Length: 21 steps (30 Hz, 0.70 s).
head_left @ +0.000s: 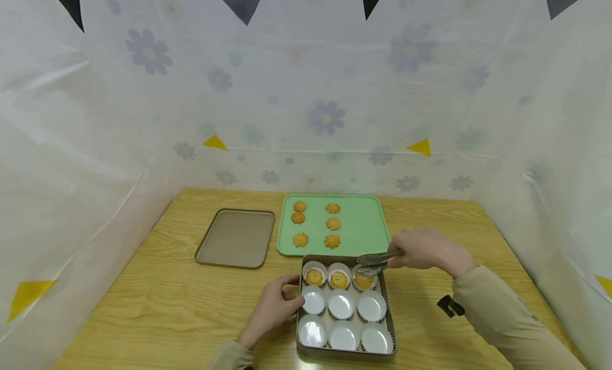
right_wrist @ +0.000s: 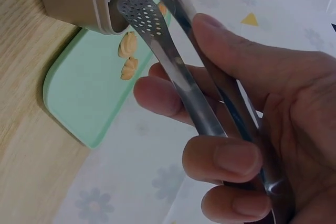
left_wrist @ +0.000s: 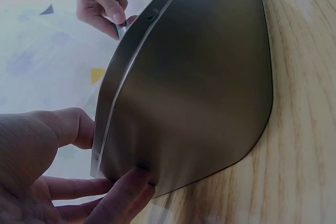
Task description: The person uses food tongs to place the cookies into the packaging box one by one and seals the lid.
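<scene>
A deep metal box (head_left: 346,354) holds rows of white paper cups (head_left: 341,304). The back row's cups contain golden cookies (head_left: 314,277). At the box's left side, my left hand (head_left: 273,308) grips the wall near the rim; the left wrist view shows its fingers against the box's outer wall (left_wrist: 189,87). My right hand (head_left: 423,249) holds perforated metal tongs (head_left: 377,257), with fingers wrapped round the arms. The tongs' tips are spread over the back right cup, where a cookie (head_left: 363,281) lies, partly covered by them.
Behind the box lies a green tray (head_left: 360,221) with several cookies (head_left: 333,224) in two columns. A flat brown lid-like tray (head_left: 236,238) sits at left on the wooden table (head_left: 191,311). Flower-patterned sheeting (head_left: 325,162) encloses the back and sides.
</scene>
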Motion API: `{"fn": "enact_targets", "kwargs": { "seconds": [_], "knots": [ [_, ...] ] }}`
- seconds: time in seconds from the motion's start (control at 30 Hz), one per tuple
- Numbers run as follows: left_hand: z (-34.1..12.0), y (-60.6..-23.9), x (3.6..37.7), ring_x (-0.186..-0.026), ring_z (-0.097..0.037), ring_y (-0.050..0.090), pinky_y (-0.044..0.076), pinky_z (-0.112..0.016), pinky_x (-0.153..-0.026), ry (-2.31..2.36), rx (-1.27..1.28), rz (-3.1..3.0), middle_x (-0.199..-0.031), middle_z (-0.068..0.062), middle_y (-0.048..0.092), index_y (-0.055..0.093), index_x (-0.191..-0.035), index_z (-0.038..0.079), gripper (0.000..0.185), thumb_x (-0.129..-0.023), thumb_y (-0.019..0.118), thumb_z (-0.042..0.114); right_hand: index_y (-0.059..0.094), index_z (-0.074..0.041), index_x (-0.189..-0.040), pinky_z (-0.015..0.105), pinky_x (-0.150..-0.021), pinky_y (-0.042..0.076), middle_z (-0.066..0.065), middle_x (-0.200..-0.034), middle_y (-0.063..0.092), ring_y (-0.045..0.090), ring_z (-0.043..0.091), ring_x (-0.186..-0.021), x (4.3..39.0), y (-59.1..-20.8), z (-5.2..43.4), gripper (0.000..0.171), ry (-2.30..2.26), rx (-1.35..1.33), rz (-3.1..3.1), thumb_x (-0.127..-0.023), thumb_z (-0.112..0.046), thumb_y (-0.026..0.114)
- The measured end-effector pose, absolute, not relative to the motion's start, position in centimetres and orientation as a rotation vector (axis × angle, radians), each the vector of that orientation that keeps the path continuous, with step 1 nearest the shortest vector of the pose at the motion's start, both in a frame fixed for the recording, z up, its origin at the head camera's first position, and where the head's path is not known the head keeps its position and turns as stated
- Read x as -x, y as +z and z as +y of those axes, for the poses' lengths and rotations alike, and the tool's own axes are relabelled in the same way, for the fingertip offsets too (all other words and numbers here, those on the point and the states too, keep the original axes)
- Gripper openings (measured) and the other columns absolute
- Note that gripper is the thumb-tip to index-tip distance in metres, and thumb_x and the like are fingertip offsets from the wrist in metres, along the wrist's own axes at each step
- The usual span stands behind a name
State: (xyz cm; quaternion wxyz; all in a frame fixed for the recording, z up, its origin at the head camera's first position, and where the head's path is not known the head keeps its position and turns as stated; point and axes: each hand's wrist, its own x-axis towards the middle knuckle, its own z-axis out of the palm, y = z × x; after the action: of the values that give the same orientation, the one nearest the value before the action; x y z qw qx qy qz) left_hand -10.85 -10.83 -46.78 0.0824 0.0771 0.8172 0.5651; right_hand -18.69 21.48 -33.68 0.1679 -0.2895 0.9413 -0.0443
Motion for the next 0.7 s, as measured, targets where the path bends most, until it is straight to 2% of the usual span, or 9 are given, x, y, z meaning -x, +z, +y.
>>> {"fn": "enact_targets", "kwargs": {
  "seconds": [0.07,0.13,0.23,0.43,0.53,0.6,0.7],
  "knots": [
    [-10.8,-46.7,10.9,-0.088,-0.030,0.075,0.061,-0.022,-0.066,1.687,-0.231,2.445,-0.127,-0.031,0.063,0.060,-0.131,-0.008,0.052,-0.081,0.067,0.004,0.070,-0.027,-0.079,0.024,-0.055,0.036,-0.012,-0.070,0.058,0.046,0.005,-0.063,18.8,-33.7,21.6,0.015,-0.159,0.826,2.664,-0.092,-0.033,0.070],
    [-10.8,-46.7,10.9,-0.088,-0.029,0.075,0.060,-0.022,-0.066,1.685,-0.231,2.449,-0.127,-0.031,0.063,0.060,-0.131,-0.008,0.052,-0.081,0.067,0.004,0.075,-0.022,-0.090,0.029,-0.059,0.048,-0.009,-0.082,0.068,0.058,0.007,-0.069,18.9,-33.6,21.7,0.014,-0.194,0.823,2.652,-0.093,-0.034,0.070],
    [-10.8,-46.6,10.9,-0.087,-0.029,0.075,0.060,-0.021,-0.066,1.680,-0.234,2.454,-0.126,-0.031,0.064,0.060,-0.130,-0.008,0.051,-0.081,0.067,0.004,0.077,-0.016,-0.106,0.036,-0.069,0.058,-0.003,-0.097,0.075,0.068,0.012,-0.081,19.1,-33.7,21.9,0.026,-0.256,0.823,2.624,-0.093,-0.038,0.069],
    [-10.8,-46.5,10.8,-0.088,-0.028,0.075,0.060,-0.021,-0.066,1.682,-0.237,2.440,-0.126,-0.030,0.064,0.060,-0.131,-0.008,0.051,-0.082,0.067,0.004,0.071,-0.008,-0.124,0.038,-0.078,0.059,0.003,-0.110,0.076,0.071,0.017,-0.096,20.4,-35.1,22.3,0.046,-0.464,0.817,2.611,-0.094,-0.043,0.066],
    [-10.8,-46.6,10.8,-0.087,-0.028,0.075,0.060,-0.021,-0.065,1.682,-0.234,2.439,-0.126,-0.030,0.063,0.060,-0.131,-0.008,0.051,-0.082,0.067,0.004,0.066,0.000,-0.129,0.046,-0.086,0.059,0.013,-0.118,0.074,0.071,0.026,-0.104,21.3,-36.6,22.3,0.053,-0.534,0.785,2.661,-0.096,-0.041,0.065],
    [-10.8,-46.6,10.8,-0.087,-0.028,0.075,0.060,-0.021,-0.065,1.684,-0.233,2.439,-0.126,-0.030,0.063,0.060,-0.131,-0.008,0.051,-0.082,0.067,0.004,0.066,0.001,-0.129,0.048,-0.085,0.059,0.014,-0.115,0.074,0.072,0.026,-0.100,21.8,-37.5,22.0,0.051,-0.528,0.757,2.709,-0.096,-0.039,0.065],
    [-10.8,-46.6,10.8,-0.086,-0.027,0.075,0.059,-0.021,-0.065,1.678,-0.233,2.445,-0.126,-0.030,0.063,0.060,-0.131,-0.008,0.051,-0.082,0.067,0.004,0.069,-0.001,-0.122,0.042,-0.076,0.059,0.010,-0.104,0.076,0.070,0.019,-0.087,22.5,-38.5,21.1,0.045,-0.449,0.739,2.775,-0.096,-0.037,0.065]
  ]
}}
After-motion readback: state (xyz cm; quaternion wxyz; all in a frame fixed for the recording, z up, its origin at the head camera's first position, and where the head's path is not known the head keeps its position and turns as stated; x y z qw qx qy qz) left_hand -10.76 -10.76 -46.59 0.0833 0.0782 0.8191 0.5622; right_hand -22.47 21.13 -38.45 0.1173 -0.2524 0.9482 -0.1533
